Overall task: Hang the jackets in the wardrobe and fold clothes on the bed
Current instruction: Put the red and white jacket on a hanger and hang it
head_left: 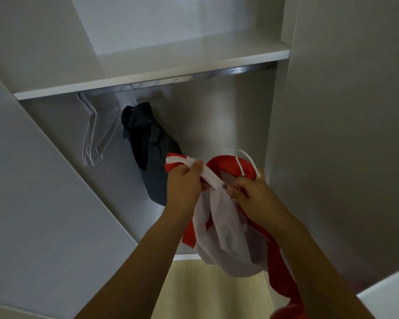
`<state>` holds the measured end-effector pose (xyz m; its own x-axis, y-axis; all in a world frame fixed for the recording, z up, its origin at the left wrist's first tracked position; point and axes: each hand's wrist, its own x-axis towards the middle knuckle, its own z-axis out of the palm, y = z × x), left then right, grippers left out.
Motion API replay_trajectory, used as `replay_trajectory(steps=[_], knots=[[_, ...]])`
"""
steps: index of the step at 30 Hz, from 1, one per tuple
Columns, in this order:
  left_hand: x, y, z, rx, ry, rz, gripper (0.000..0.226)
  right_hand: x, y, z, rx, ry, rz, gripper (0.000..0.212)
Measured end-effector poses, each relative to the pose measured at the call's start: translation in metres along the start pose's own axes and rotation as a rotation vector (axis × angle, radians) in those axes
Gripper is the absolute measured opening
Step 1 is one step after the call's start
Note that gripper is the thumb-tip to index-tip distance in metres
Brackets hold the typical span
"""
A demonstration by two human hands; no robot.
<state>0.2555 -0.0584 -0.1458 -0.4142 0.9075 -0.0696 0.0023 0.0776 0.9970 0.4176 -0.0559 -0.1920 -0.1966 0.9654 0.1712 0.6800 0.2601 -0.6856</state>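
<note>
**Red and white jacket held up at the open wardrobe**

Both bare forearms rise from the near edge and meet in front of the wardrobe [320,134]. Between them hangs the red and white jacket [228,238], its pale lining turned outward and a red part trailing down past the right forearm toward the near right corner.

Left hand [184,183]: fingers curled round a white-trimmed edge of the jacket, with a red tip of cloth sticking out to the left past the knuckles. Its wrist is bent back and the knuckles face the camera.

Right hand [251,189]: fingers curled in, pinching the jacket near a small metal snap [224,186] just beside the fingertips. A white hanger [247,162] shows as a thin loop rising above this hand, over the red collar; whether the hand grips the hanger itself I cannot tell.

Farther in, a dark jacket [148,146] hangs from the metal rail [217,73] under the white shelf [148,72], left of the hands. Left of that, a few clear hangers [95,137] hang on the same rail. Below the wardrobe opening a strip of pale yellow floor [205,291] shows between the forearms.
</note>
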Motion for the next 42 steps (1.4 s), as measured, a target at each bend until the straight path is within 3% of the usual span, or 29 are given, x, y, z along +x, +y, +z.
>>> replay_trajectory(steps=[3,9,15,24,30,37,40,42], knots=[[0.001,-0.002,-0.005,0.038,0.024,0.01,0.017,0.004,0.003,0.0,0.013,-0.006,-0.024,0.026],[0.002,0.003,-0.013,0.036,0.038,0.008,0.019,0.007,-0.002,0.004,0.017,-0.005,-0.089,0.021],[0.0,0.013,-0.015,0.007,-0.028,-0.003,0.017,-0.003,-0.006,0.012,0.003,0.064,-0.075,0.027],[-0.009,0.014,-0.014,0.027,0.002,0.047,0.02,-0.013,-0.009,0.02,0.13,0.141,-0.043,0.015],[-0.014,0.017,-0.015,0.03,-0.006,0.065,0.021,-0.018,-0.007,0.024,0.204,0.208,0.003,0.028],[-0.017,0.023,-0.013,0.02,-0.015,0.057,0.018,-0.018,-0.009,0.02,0.413,0.135,0.058,0.023],[-0.019,0.021,-0.011,-0.005,-0.015,0.07,0.02,-0.017,-0.011,0.02,0.46,0.045,0.087,0.011],[-0.021,0.02,-0.01,-0.01,-0.015,0.069,0.02,-0.017,-0.013,0.023,0.521,0.025,0.157,0.017]])
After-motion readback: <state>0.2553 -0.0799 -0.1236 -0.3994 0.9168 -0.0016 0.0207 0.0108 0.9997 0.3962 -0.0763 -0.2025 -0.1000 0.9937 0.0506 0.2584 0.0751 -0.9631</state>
